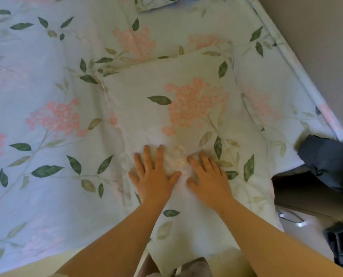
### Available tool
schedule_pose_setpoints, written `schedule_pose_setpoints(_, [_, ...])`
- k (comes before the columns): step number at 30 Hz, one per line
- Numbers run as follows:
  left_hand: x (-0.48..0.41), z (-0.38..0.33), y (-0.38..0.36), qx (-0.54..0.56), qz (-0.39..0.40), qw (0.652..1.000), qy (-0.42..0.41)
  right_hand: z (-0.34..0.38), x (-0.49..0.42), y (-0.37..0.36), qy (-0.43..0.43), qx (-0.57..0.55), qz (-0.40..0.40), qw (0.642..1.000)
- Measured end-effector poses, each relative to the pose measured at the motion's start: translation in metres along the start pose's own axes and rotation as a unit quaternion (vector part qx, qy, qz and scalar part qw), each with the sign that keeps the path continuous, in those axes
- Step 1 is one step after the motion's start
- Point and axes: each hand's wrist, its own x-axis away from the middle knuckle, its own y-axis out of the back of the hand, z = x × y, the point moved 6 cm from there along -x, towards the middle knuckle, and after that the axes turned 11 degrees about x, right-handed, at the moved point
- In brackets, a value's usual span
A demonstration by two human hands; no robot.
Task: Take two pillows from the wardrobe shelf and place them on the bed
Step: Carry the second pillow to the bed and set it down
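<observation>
Soft floral cotton covers the bed (52, 80), pink blossoms and green leaves on pale blue. At centre a matching plump pillow (186, 108) lies on it. Left hand (153, 176) and right hand (208, 176) press flat, fingers spread, holding nothing. At 12 o'clock another pillow (158, 3) is cut off.

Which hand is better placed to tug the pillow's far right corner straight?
Right, probably. The right hand lies flat on the pillow nearer that side; the left hand, also flat, would have to cross over it.
</observation>
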Motion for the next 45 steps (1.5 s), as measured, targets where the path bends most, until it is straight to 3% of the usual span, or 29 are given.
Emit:
schedule_pose_setpoints(5, [0.014, 0.005, -0.018, 0.156, -0.029, 0.981, 0.109, -0.017, 0.011, -0.001, 0.0, 0.047, -0.053, 0.998])
schedule_pose_setpoints(9, [0.017, 0.004, -0.023, 0.228, -0.063, 0.956, 0.174, -0.049, 0.011, -0.004, -0.064, 0.009, -0.038, 0.997])
schedule_pose_setpoints(15, [0.019, 0.001, -0.025, 0.285, -0.075, 0.938, 0.181, -0.085, 0.006, -0.012, -0.151, -0.145, -0.018, 0.978])
schedule_pose_setpoints(20, [0.014, 0.014, -0.027, 0.287, -0.081, 0.931, 0.211, -0.083, -0.001, -0.013, -0.152, -0.144, -0.069, 0.976])
schedule_pose_setpoints(23, [0.011, 0.011, -0.023, 0.307, -0.091, 0.929, 0.188, -0.079, -0.002, -0.01, -0.133, -0.171, -0.118, 0.969])
schedule_pose_setpoints(27, [0.017, 0.005, -0.013, 0.313, -0.139, 0.93, 0.131, -0.076, -0.005, 0.001, -0.097, -0.152, -0.097, 0.979])
schedule_pose_setpoints(32, [0.026, -0.006, 0.012, 0.319, -0.174, 0.928, 0.081, -0.069, 0.006, 0.028, -0.082, -0.172, -0.127, 0.973])
schedule_pose_setpoints(45, [0.029, -0.038, 0.155, 0.421, -0.251, 0.871, 0.02, -0.018, 0.045, 0.154, -0.094, -0.229, -0.276, 0.929])
